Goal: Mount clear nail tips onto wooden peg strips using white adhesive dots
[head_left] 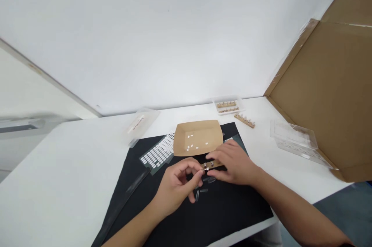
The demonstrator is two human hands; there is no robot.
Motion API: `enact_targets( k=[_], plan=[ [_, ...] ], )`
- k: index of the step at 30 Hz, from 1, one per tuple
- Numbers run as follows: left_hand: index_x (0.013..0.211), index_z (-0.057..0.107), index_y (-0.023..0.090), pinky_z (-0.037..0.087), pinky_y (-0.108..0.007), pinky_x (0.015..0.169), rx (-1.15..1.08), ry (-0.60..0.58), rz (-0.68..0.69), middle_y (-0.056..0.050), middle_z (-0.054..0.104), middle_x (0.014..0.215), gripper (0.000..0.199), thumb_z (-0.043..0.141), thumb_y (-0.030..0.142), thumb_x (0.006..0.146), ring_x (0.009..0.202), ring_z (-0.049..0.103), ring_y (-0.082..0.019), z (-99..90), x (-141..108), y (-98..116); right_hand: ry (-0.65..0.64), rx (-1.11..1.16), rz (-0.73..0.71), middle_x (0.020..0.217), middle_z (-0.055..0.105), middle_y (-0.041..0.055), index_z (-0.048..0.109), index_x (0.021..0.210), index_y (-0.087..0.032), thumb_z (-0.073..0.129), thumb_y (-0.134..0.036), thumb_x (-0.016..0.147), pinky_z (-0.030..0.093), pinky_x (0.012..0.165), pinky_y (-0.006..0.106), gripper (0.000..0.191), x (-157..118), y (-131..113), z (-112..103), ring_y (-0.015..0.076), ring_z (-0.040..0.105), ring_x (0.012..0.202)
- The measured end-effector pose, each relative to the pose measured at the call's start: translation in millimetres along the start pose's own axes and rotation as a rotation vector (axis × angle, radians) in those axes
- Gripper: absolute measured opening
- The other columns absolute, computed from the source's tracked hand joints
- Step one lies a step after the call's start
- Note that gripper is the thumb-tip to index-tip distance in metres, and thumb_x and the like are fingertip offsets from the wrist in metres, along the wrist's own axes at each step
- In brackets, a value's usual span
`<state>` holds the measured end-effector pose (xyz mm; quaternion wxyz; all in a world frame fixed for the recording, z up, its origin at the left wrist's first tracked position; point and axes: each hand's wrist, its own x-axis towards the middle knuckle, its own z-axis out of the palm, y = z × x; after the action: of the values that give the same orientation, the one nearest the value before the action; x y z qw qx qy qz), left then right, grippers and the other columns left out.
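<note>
My left hand is closed in a pinch, thumb and forefinger together on a small metal piece. Its exact shape is too small to tell. My right hand grips a narrow wooden strip that carries small metal posts; the fingers hide part of the strip. Below the hands, several clear nail tips lie on a black mat. Just beyond the hands stands a brown paper tray with several small white ovals inside.
Sheets of white oval stickers lie left of the tray. A similar strip with clear tips rests near a plastic box holding more strips. A clear case stands right, beside a cardboard panel. A printed plastic pouch lies back left.
</note>
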<state>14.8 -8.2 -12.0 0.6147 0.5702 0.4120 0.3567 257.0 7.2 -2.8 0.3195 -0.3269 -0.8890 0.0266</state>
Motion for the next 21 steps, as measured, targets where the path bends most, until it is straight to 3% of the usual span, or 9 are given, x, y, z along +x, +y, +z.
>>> enact_targets(
  k=[2, 5, 9, 13, 21],
  plan=[
    [0.093, 0.071, 0.013, 0.061, -0.024, 0.037, 0.047, 0.020, 0.042, -0.005, 0.065, 0.077, 0.039, 0.077, 0.052, 0.092, 0.062, 0.068, -0.016, -1.0, -0.1, -0.5, 0.043, -0.041, 0.163, 0.102, 0.072, 0.0056, 0.061, 0.129, -0.020, 0.064, -0.050, 0.103, 0.042, 0.090, 0.038, 0.040, -1.6, 11.9, -12.4, 0.0236, 0.066, 0.096],
    [0.091, 0.071, 0.014, 0.061, -0.023, 0.039, 0.145, 0.027, 0.117, -0.005, 0.065, 0.082, 0.032, 0.074, 0.045, 0.094, 0.061, 0.068, -0.015, -2.1, -0.6, -0.9, 0.176, -0.319, 0.522, 0.118, 0.070, 0.0133, 0.055, 0.139, -0.018, 0.056, -0.039, 0.105, 0.043, 0.098, 0.045, 0.041, -9.0, 38.3, -26.7, 0.0313, 0.064, 0.112],
    [0.086, 0.066, 0.016, 0.055, -0.016, 0.041, 0.240, 0.040, 0.199, -0.002, 0.063, 0.080, 0.019, 0.073, 0.032, 0.092, 0.054, 0.064, -0.010, -2.2, -2.1, -3.1, 0.132, -0.551, 0.902, 0.140, 0.061, 0.0238, 0.044, 0.151, -0.010, 0.050, -0.034, 0.104, 0.046, 0.100, 0.050, 0.053, -25.5, 73.9, -26.7, 0.0393, 0.059, 0.124],
    [0.086, 0.064, 0.018, 0.051, -0.014, 0.041, 0.277, 0.058, 0.276, -0.002, 0.064, 0.084, 0.011, 0.072, 0.024, 0.089, 0.057, 0.065, -0.009, -1.1, -3.1, -4.1, -0.001, -0.579, 1.020, 0.141, 0.060, 0.0258, 0.039, 0.155, -0.006, 0.049, -0.032, 0.103, 0.048, 0.099, 0.048, 0.059, -37.3, 94.0, -15.8, 0.0393, 0.059, 0.124],
    [0.087, 0.063, 0.018, 0.050, -0.014, 0.040, 0.290, 0.064, 0.307, -0.001, 0.063, 0.084, 0.009, 0.071, 0.021, 0.089, 0.054, 0.064, -0.008, 1.3, -5.0, -1.9, -0.024, -0.519, 1.053, 0.148, 0.056, 0.0236, 0.055, 0.146, -0.010, 0.050, -0.026, 0.104, 0.048, 0.100, 0.042, 0.045, -45.0, 114.1, -7.7, 0.0352, 0.060, 0.126]
  ],
)
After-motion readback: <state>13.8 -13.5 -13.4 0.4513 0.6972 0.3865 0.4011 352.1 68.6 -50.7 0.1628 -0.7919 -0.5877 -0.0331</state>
